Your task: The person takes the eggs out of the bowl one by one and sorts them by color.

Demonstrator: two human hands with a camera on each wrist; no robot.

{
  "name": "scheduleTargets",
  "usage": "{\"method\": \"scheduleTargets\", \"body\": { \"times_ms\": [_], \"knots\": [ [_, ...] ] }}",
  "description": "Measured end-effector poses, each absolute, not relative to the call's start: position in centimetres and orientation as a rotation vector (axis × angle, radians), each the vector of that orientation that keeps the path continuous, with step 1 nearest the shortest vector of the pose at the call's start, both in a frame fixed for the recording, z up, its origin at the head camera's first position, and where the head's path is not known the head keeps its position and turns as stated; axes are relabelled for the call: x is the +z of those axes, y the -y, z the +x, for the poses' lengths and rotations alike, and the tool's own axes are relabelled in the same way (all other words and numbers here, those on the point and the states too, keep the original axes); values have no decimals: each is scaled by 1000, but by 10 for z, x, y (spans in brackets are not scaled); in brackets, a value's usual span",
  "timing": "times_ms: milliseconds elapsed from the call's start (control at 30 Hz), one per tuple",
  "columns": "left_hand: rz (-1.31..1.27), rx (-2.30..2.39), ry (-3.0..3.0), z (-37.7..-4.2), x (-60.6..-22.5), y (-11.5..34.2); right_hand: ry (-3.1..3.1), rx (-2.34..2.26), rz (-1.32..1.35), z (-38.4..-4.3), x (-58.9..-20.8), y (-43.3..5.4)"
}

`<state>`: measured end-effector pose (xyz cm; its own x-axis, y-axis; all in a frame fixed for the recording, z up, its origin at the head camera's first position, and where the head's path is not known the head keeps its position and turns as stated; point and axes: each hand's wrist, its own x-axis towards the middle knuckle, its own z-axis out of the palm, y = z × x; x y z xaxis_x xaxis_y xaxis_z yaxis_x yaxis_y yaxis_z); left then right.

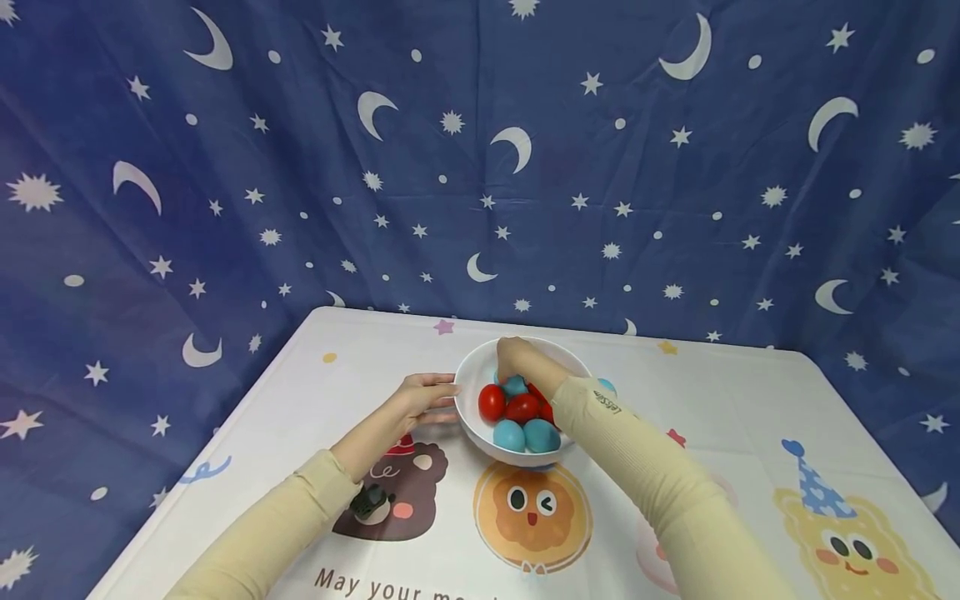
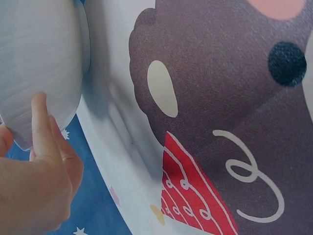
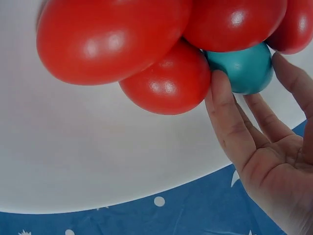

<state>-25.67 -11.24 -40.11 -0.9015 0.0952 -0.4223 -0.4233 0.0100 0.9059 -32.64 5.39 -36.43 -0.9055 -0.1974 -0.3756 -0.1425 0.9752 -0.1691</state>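
Note:
A white bowl [image 1: 472,379] holds several red and blue eggs, among them a red egg [image 1: 492,402] and a blue egg [image 1: 542,436]. At its left side my left hand [image 1: 426,398] holds the bowl, the thumb by the rim and the fingers along the outer wall [image 2: 54,63]. My right hand [image 3: 274,152] reaches inside from the right. Its fingers and thumb pinch a teal-blue egg [image 3: 244,68] low among the red eggs [image 3: 168,83]. The head view hides most of the right fingers behind the wrist.
Just right of the bowl, a blue egg [image 1: 606,385] shows partly behind my right forearm. The white table cover [image 1: 360,350] carries printed cartoon figures. Behind the table hangs a dark blue curtain [image 1: 450,208] with moons and stars.

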Motion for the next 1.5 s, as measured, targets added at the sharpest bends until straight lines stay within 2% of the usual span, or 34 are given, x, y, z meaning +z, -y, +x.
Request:
{"method": "scheduleTargets", "body": {
  "times_ms": [467, 1500],
  "knots": [
    [-341, 1956, -1923, -256, -404, 107, -2721, -238, -278, -323, -368, -63],
    [-350, 1944, -1945, -259, -403, 112, -2758, -416, -251, -315, -344, -73]
  ]
}}
